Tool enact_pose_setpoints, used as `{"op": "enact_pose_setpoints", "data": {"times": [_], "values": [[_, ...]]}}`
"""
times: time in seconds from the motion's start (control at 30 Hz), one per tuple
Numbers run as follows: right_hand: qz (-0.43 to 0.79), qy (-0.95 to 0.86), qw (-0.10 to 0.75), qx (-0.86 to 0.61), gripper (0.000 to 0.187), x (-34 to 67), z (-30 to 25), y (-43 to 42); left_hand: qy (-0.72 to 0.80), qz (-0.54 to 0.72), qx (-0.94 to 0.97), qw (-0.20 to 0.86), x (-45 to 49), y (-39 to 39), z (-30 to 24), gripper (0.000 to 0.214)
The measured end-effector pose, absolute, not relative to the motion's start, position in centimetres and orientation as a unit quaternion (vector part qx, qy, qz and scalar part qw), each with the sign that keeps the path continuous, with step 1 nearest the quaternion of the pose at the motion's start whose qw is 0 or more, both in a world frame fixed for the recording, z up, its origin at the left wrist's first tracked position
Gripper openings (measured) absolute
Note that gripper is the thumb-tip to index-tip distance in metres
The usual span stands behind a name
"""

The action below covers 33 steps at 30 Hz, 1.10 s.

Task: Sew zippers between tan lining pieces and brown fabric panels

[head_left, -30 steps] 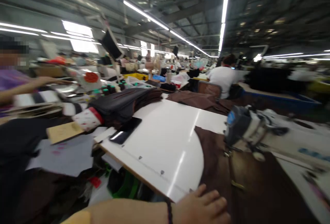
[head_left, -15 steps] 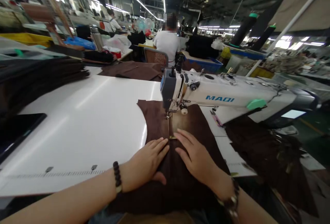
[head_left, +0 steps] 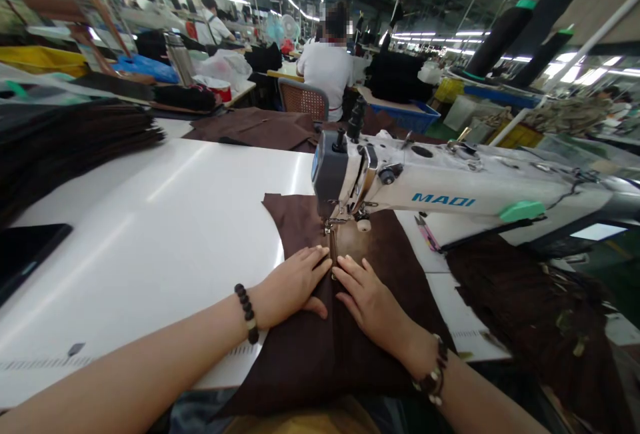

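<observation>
A piece of dark brown fabric (head_left: 305,367) lies flat on the white table and runs under the head of the sewing machine (head_left: 400,181). Down its middle is a narrow strip that looks like a zipper (head_left: 334,242), with a small brass-coloured piece near my right fingertips. My left hand (head_left: 295,284) rests flat on the fabric left of this strip, its thumb spread away. On the other side, my right hand (head_left: 375,304) lies with fingers extended, their tips at the strip. The presser foot (head_left: 328,229) is just beyond both hands, down at the fabric.
Pink-handled snips (head_left: 427,235) lie beneath the machine arm. More brown fabric (head_left: 530,301) is heaped at the right. A dark fabric stack (head_left: 75,147) and a black flat object (head_left: 30,254) are at the left. A person in white (head_left: 327,74) sits ahead.
My hands have shifted slightly forward towards the presser foot, and my right fingers now cover most of the brass-coloured piece. The camera view has also moved a little.
</observation>
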State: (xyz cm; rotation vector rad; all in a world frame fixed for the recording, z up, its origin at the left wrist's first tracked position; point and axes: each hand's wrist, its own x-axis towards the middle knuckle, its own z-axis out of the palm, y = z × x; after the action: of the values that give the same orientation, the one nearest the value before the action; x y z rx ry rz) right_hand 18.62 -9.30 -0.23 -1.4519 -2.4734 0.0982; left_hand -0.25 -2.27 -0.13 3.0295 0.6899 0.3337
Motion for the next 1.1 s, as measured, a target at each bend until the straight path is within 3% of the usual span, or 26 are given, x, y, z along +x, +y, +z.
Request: {"op": "enact_pose_setpoints", "data": {"times": [0.33,0.77,0.93,1.1], "values": [[0.013,-0.875,0.109,-0.471,0.039,19.2,-0.1,-9.2,0.227,0.065,0.971,0.027,-0.2,-2.6,-0.4,0.088],[0.012,-0.866,0.110,-0.487,0.036,18.9,-0.2,-8.2,0.227,0.099,0.968,0.036,-0.6,-1.4,-0.4,0.081],[0.004,-0.863,0.150,-0.483,0.037,19.0,-0.3,-8.3,0.232,0.092,0.968,0.032,-0.5,-1.2,-0.3,0.080],[-0.029,-0.880,0.165,-0.445,0.032,18.9,-0.1,-8.9,0.218,0.094,0.971,0.028,-0.8,-2.6,-0.2,0.057]]}}
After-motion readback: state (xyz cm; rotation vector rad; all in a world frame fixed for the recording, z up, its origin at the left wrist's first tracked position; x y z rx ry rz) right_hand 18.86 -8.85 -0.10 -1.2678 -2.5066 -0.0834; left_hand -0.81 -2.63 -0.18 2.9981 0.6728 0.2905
